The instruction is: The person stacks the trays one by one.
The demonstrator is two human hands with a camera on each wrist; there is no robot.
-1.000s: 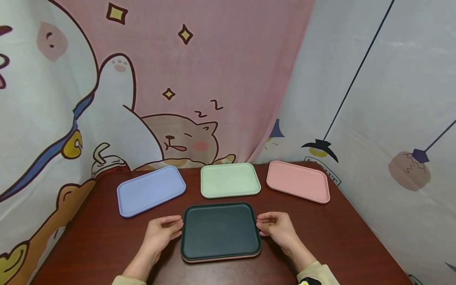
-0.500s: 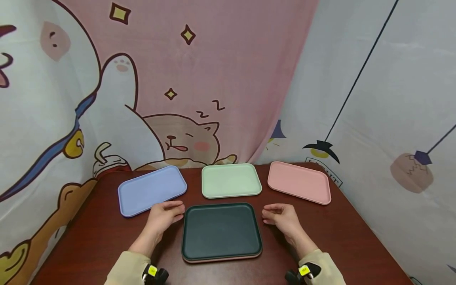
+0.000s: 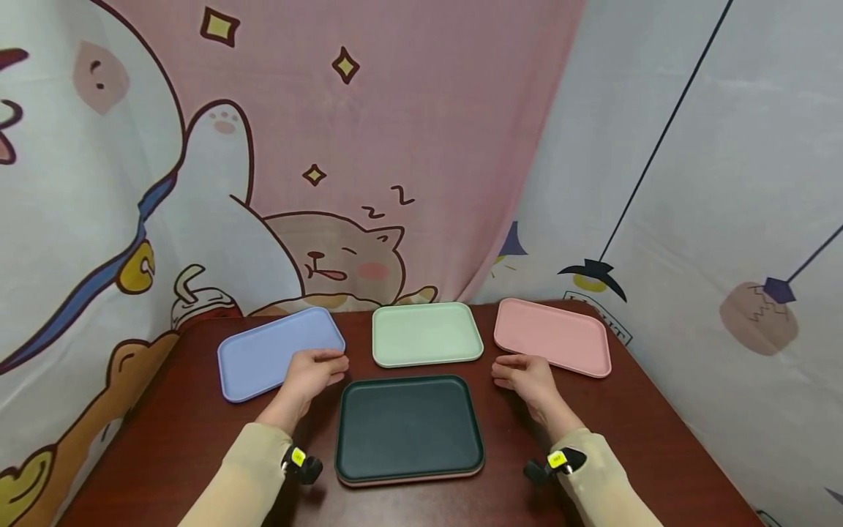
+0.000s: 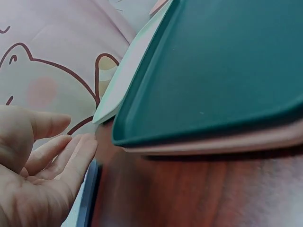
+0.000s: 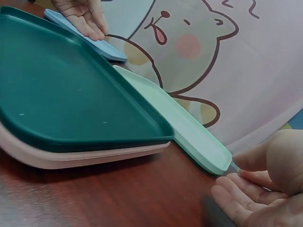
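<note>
Left hand (image 3: 312,373) and right hand (image 3: 530,379) empty, well apart, fingers extended. Dark green tray (image 3: 410,428) flat on the bench (image 3: 645,457), stacked on a pale pink-rimmed tray (image 5: 94,157). Left overlaps the blue tray (image 3: 270,355) in head view — contact unclear. Right just by the pink tray (image 3: 556,338). Light green tray (image 3: 426,334) sits between those two.
</note>
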